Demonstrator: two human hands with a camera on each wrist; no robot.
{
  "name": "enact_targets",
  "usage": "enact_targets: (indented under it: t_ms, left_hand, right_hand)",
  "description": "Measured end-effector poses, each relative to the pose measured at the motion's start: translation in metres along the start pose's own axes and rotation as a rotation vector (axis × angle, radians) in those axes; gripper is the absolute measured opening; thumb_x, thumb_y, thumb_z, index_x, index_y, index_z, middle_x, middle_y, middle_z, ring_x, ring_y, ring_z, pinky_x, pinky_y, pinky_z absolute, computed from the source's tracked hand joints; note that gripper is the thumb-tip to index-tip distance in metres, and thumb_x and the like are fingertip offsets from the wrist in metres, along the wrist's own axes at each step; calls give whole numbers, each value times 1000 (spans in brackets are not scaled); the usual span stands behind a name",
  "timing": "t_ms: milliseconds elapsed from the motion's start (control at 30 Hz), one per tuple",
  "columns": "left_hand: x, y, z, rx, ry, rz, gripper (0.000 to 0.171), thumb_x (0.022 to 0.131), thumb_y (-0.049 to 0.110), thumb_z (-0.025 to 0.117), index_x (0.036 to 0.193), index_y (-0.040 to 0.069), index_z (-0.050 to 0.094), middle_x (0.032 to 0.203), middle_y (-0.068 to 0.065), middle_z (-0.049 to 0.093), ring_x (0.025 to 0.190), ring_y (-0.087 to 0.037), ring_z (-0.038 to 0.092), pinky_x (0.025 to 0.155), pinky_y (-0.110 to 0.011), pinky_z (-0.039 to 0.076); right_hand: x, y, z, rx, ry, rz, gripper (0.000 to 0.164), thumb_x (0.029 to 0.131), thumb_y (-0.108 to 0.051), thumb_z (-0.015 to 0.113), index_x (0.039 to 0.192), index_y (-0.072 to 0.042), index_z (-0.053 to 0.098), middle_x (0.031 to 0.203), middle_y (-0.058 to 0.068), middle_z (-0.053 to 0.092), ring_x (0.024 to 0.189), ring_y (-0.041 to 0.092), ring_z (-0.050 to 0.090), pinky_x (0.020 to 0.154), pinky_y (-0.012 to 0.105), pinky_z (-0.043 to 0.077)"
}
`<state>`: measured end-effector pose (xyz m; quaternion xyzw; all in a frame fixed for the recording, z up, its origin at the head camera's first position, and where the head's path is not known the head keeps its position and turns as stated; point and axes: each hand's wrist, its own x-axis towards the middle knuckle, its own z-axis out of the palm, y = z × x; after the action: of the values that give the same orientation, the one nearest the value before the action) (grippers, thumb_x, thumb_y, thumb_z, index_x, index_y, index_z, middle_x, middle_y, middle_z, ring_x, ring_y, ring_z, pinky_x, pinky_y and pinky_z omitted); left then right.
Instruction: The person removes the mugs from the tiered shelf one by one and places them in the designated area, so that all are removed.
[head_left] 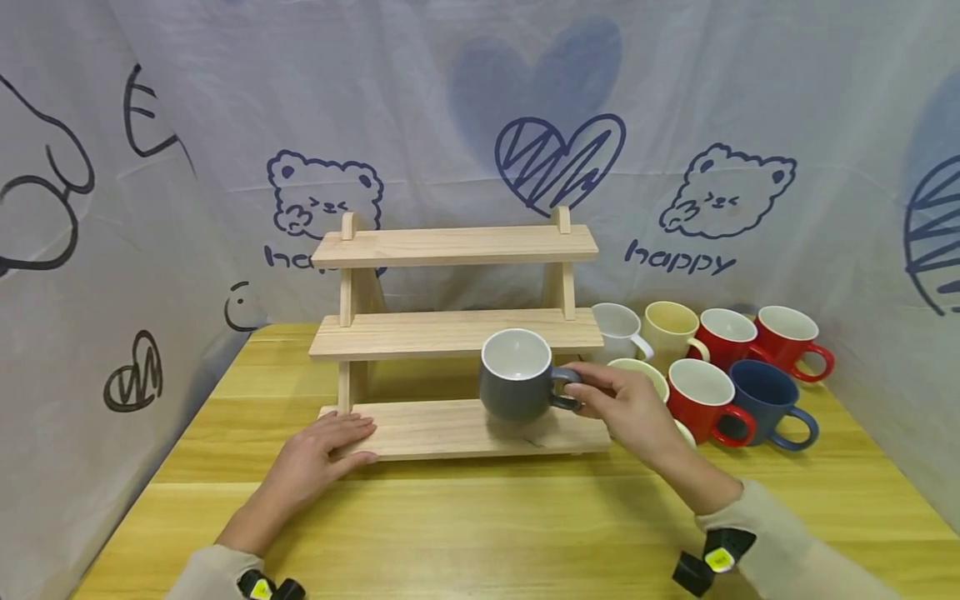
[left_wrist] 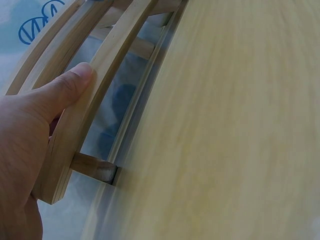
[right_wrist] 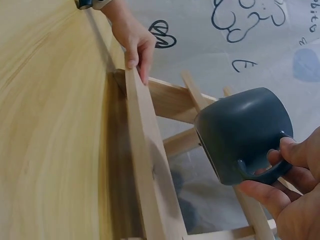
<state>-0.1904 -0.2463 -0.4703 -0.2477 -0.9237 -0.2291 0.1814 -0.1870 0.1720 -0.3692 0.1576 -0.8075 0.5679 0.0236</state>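
Note:
A dark grey mug (head_left: 516, 387) with a white inside is held upright just above the bottom board of a three-tier wooden shelf (head_left: 450, 333). My right hand (head_left: 630, 408) pinches its handle between thumb and fingers, from the right side. The right wrist view shows the mug (right_wrist: 245, 132) apart from the shelf board (right_wrist: 150, 165), with fingers through and round the handle. At the left end of the bottom board rests my left hand (head_left: 318, 454), fingers lying over the top and thumb along the front. In the left wrist view its thumb (left_wrist: 70, 87) touches the board; the fingers are mostly hidden.
Right of the shelf stand several mugs: a white mug (head_left: 617, 329), a yellow mug (head_left: 670, 333), red ones including a front red mug (head_left: 697, 400), and a blue mug (head_left: 761, 404). Pale green ones are partly hidden behind my right hand. A patterned cloth (head_left: 450, 108) hangs behind.

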Motion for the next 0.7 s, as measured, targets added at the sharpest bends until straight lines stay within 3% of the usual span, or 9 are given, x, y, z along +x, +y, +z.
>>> enact_targets:
  t_ms: [333, 567, 700]
  left_hand:
    - [0, 1, -1, -6, -4, -6, 45, 81, 35, 79, 119, 12, 72, 122, -4, 68, 119, -27, 59, 111, -48, 37]
    - [0, 0, -1, -7, 6, 2, 46, 79, 33, 80, 119, 12, 72, 121, -4, 68, 118, -28, 59, 110, -47, 38]
    - [0, 0, -1, -9, 4, -4, 46, 80, 34, 80, 119, 12, 72, 121, -4, 68, 119, -28, 59, 111, -47, 37]
  right_hand:
    - [-10, -3, -23, 39, 38, 30, 34, 94, -7, 65, 127, 3, 62, 124, 26, 61, 101, 30, 68, 81, 32, 59]
    - [-16, -5, -40, 20, 114, 24, 36, 94, -6, 65, 128, 6, 60, 119, 22, 64, 92, 17, 69, 79, 29, 60]
    - [-22, -5, -51, -20, 153, 37, 40, 95, -13, 65, 131, 5, 59, 119, 20, 65, 91, 13, 70, 78, 28, 59]
